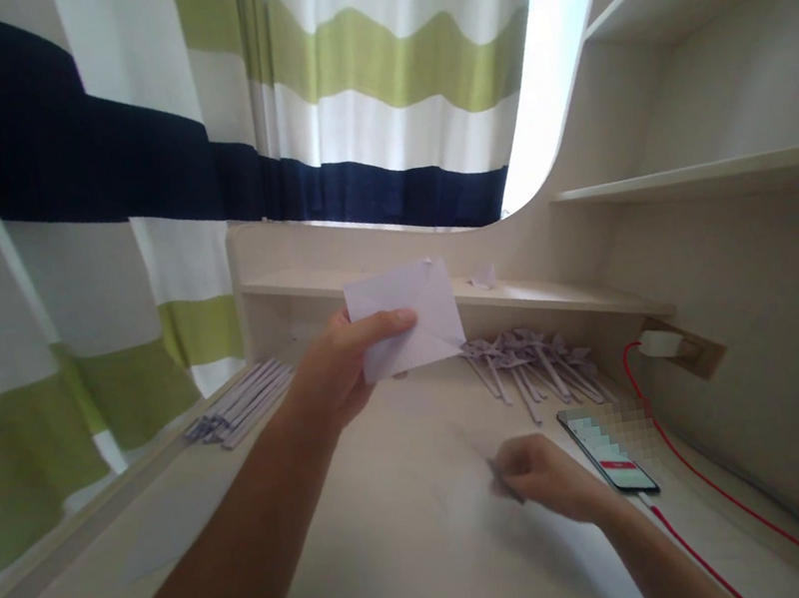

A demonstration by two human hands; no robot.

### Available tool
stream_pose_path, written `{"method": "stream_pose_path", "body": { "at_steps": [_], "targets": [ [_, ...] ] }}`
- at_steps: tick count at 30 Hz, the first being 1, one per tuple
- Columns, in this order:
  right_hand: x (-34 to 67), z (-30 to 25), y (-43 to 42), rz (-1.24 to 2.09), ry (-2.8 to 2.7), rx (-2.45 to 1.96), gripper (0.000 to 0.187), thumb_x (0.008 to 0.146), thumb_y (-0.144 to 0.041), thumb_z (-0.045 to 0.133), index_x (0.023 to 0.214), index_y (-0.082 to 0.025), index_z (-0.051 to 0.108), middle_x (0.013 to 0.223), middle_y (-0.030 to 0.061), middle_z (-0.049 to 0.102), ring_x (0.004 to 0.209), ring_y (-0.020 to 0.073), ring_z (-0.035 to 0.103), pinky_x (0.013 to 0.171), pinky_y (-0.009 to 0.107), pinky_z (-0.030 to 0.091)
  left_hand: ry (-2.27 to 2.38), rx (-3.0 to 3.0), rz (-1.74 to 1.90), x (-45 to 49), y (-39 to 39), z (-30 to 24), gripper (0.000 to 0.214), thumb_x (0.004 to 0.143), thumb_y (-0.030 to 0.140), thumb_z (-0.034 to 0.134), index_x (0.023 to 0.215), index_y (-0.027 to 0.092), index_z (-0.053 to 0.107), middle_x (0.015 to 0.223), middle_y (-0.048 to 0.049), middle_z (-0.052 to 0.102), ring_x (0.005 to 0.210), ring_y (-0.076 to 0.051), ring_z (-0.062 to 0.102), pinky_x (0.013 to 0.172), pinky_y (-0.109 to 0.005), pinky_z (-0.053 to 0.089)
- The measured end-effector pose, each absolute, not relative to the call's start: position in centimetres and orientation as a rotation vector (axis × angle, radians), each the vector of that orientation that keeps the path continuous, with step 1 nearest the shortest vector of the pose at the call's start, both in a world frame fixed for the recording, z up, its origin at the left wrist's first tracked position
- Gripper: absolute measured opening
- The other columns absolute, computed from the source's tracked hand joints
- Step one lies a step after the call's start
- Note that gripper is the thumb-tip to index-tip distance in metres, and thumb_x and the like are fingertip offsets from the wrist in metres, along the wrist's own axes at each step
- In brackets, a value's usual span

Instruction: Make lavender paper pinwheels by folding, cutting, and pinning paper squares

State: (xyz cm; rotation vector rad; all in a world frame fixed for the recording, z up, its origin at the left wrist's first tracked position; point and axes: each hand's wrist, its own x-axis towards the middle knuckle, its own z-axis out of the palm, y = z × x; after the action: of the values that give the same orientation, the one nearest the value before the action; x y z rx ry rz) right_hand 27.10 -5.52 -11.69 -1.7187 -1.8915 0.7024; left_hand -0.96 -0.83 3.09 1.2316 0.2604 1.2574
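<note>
My left hand [342, 369] is raised above the desk and grips a folded white sheet of paper [410, 322] by its left edge, thumb on the front. My right hand [541, 479] hovers low over the desk top [411, 560], smeared by motion, with fingers curled around something small and dark that I cannot make out. Behind it lies a pile of folded paper pinwheels on sticks [531, 364].
A bundle of white paper sticks [241, 405] lies at the desk's left rear. A phone [610, 453] with a lit screen rests at the right, joined to a red cable [702, 484] from a wall socket [668, 342]. Shelves rise at right; a striped curtain [123, 181] hangs behind.
</note>
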Motion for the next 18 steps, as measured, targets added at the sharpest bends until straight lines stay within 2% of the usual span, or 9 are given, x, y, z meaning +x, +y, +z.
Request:
{"method": "stream_pose_path", "body": {
  "at_steps": [2, 4, 10, 12, 15, 18],
  "targets": [
    [27.0, -11.2, -5.6, 0.718, -1.703, -1.486, 0.027, 0.080, -0.043, 0.076, 0.081, -0.017, 0.070, 0.075, 0.0028, 0.070, 0.067, 0.0161, 0.062, 0.062, 0.026, 0.048, 0.269, 1.254, 1.231, -0.7, -0.9, 3.0, 0.030, 0.069, 0.023, 0.088, 0.095, 0.012, 0.077, 0.072, -0.0027, 0.071, 0.058, -0.013, 0.064, 0.044, -0.019, 0.047],
    [26.8, -10.8, -5.9, 0.764, -1.544, -1.252, 0.032, 0.075, -0.045, 0.084, 0.083, -0.017, 0.070, 0.077, 0.0027, 0.070, 0.070, 0.0166, 0.063, 0.064, 0.027, 0.049, 0.282, 1.292, 1.219, -0.2, -0.7, 2.6, 0.031, 0.068, 0.024, 0.089, 0.094, 0.013, 0.077, 0.071, -0.0023, 0.070, 0.057, -0.013, 0.064, 0.044, -0.019, 0.047],
    [25.9, -10.4, -7.4, 0.771, -1.489, -1.092, 0.025, 0.075, -0.037, 0.089, 0.088, -0.020, 0.076, 0.083, 0.0039, 0.073, 0.075, 0.0178, 0.065, 0.070, 0.030, 0.051, 0.373, 1.396, 1.112, 1.3, 0.3, 1.1, 0.033, 0.066, 0.027, 0.090, 0.091, 0.011, 0.075, 0.075, -0.0041, 0.071, 0.056, -0.013, 0.063, 0.044, -0.019, 0.048],
    [25.5, -10.5, -7.8, 0.704, -1.471, -1.110, 0.025, 0.073, -0.037, 0.090, 0.085, -0.020, 0.076, 0.078, 0.0027, 0.071, 0.070, 0.0174, 0.062, 0.067, 0.030, 0.049, 0.386, 1.406, 1.073, 1.9, 0.5, 0.7, 0.032, 0.067, 0.027, 0.088, 0.091, 0.011, 0.075, 0.074, -0.0038, 0.070, 0.056, -0.013, 0.064, 0.044, -0.019, 0.049],
    [24.9, -10.5, -8.2, 0.567, -1.439, -1.161, 0.029, 0.067, -0.036, 0.093, 0.071, -0.020, 0.070, 0.067, -0.0013, 0.063, 0.063, 0.0150, 0.052, 0.060, 0.029, 0.042, 0.406, 1.406, 1.037, 2.6, 0.6, 0.2, 0.030, 0.068, 0.027, 0.087, 0.089, 0.010, 0.074, 0.071, -0.0033, 0.069, 0.054, -0.012, 0.062, 0.042, -0.018, 0.048],
    [24.6, -10.5, -8.5, 0.502, -1.458, -1.165, 0.035, 0.062, -0.034, 0.096, 0.065, -0.020, 0.063, 0.063, -0.0033, 0.058, 0.062, 0.0145, 0.047, 0.059, 0.029, 0.039, 0.415, 1.401, 1.044, 3.1, 0.8, 0.0, 0.028, 0.069, 0.027, 0.086, 0.088, 0.010, 0.073, 0.070, -0.0028, 0.068, 0.052, -0.012, 0.061, 0.040, -0.018, 0.047]
  ]
}}
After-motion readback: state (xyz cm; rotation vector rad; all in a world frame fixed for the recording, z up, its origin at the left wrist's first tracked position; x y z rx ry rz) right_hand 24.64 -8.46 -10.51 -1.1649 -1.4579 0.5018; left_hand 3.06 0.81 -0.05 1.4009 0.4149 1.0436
